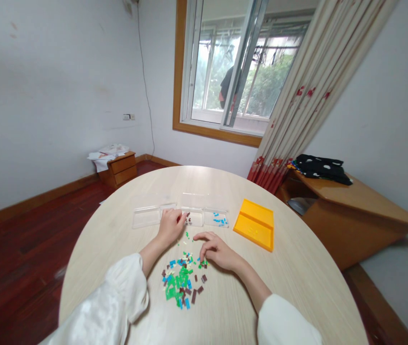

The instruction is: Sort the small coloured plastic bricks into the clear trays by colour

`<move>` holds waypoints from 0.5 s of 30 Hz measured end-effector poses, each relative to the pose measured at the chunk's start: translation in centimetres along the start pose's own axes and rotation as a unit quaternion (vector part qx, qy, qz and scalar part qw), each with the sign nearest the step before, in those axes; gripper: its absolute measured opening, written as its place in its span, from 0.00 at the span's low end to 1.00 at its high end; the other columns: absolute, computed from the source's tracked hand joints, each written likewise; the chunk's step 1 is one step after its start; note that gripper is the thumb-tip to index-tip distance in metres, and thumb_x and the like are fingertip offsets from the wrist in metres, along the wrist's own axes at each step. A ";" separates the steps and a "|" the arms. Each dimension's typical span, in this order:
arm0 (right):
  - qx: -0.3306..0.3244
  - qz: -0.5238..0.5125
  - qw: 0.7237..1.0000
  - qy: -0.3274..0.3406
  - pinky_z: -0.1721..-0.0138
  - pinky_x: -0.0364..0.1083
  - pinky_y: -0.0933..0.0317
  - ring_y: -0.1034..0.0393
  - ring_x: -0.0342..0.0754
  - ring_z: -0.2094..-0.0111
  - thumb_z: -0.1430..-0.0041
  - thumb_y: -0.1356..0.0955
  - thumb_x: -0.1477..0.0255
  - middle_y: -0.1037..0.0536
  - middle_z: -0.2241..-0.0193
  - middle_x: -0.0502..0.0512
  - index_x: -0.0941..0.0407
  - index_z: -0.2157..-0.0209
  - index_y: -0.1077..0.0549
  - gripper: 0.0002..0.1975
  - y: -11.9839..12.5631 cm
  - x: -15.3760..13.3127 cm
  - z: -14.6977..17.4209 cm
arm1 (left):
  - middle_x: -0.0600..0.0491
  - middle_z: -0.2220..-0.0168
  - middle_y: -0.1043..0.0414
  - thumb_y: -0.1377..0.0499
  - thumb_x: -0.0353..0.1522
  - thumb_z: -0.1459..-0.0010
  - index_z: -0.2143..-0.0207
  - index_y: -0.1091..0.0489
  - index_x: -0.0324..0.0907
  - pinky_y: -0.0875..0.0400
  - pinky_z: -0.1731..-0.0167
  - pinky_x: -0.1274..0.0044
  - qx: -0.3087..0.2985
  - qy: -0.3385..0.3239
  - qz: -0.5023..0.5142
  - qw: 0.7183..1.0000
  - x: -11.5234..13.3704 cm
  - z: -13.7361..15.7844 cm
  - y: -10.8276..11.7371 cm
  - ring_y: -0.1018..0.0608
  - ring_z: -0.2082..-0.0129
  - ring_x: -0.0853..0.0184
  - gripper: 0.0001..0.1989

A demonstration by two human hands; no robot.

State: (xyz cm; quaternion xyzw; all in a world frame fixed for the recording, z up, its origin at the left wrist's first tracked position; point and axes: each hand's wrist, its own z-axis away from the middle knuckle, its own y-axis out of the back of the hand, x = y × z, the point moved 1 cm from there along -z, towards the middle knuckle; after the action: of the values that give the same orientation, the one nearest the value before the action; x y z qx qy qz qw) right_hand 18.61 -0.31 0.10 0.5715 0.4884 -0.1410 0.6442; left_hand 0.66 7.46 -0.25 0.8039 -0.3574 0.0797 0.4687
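My left hand [171, 225] reaches over the near side of a clear plastic tray [197, 223], thumb and fingers drawn together. A few small brown toy bricks [189, 220] lie in that tray at its fingertips; whether one is pinched is too small to tell. My right hand [218, 251] hovers low over the table, fingers apart, its index finger stretched left toward a few small green bricks [187, 235]. Its lower fingertips are beside the upper right edge of a mixed pile of green, blue, brown and cream bricks [180, 278].
Another clear tray [145, 218] stands at left, and one with blue bricks [221, 220] at right. An open yellow case [254, 211] holds small pale pieces. The round table [290, 297] is pale wood. Behind are a window [239, 72] with a person outside, and a curtain [308, 96].
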 end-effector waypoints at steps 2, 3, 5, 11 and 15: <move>0.007 0.007 1.000 -0.006 0.45 0.52 0.51 0.38 0.49 0.50 0.60 0.40 0.85 0.28 0.54 0.51 0.53 0.81 0.23 0.18 -0.1 0.0 0.0 | 0.55 0.81 0.35 0.53 0.37 0.39 0.82 0.39 0.40 0.44 0.65 0.73 0.000 -0.002 0.002 1.000 -0.1 0.0 -0.1 0.34 0.76 0.69 0.20; 0.014 0.008 1.000 -0.011 0.45 0.52 0.50 0.37 0.49 0.50 0.60 0.40 0.86 0.27 0.54 0.51 0.53 0.81 0.23 0.18 -0.2 0.0 -0.1 | 0.55 0.81 0.35 0.53 0.37 0.39 0.82 0.39 0.40 0.44 0.65 0.73 0.000 -0.003 0.003 1.000 -0.1 0.0 -0.1 0.34 0.76 0.69 0.20; 0.037 0.003 0.999 -0.019 0.46 0.52 0.49 0.36 0.48 0.52 0.60 0.41 0.86 0.27 0.56 0.52 0.54 0.82 0.24 0.18 -0.4 0.0 -0.1 | 0.55 0.81 0.35 0.53 0.37 0.39 0.82 0.39 0.40 0.44 0.65 0.73 0.003 -0.005 0.006 1.000 -0.1 0.0 0.0 0.34 0.76 0.69 0.20; 0.076 -0.031 0.996 -0.026 0.49 0.49 0.44 0.33 0.46 0.55 0.59 0.38 0.86 0.28 0.60 0.54 0.56 0.80 0.27 0.14 -0.3 -0.5 0.1 | 0.55 0.81 0.35 0.52 0.36 0.40 0.82 0.38 0.40 0.45 0.65 0.73 0.007 -0.002 0.010 1.000 0.0 0.0 0.1 0.35 0.76 0.69 0.19; 0.050 -0.034 0.998 -0.027 0.48 0.48 0.44 0.34 0.47 0.54 0.58 0.33 0.82 0.29 0.57 0.55 0.56 0.74 0.24 0.10 0.2 -0.9 0.3 | 0.55 0.81 0.36 0.52 0.36 0.40 0.82 0.38 0.40 0.45 0.65 0.74 0.005 -0.006 0.014 1.000 0.0 0.0 0.0 0.34 0.76 0.68 0.19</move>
State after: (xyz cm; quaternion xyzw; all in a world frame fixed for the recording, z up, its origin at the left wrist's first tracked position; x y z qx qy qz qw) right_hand 18.45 -0.87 0.85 0.5822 0.4821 -0.2025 0.6226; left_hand 0.64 7.48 -0.28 0.8014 -0.3709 0.0834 0.4617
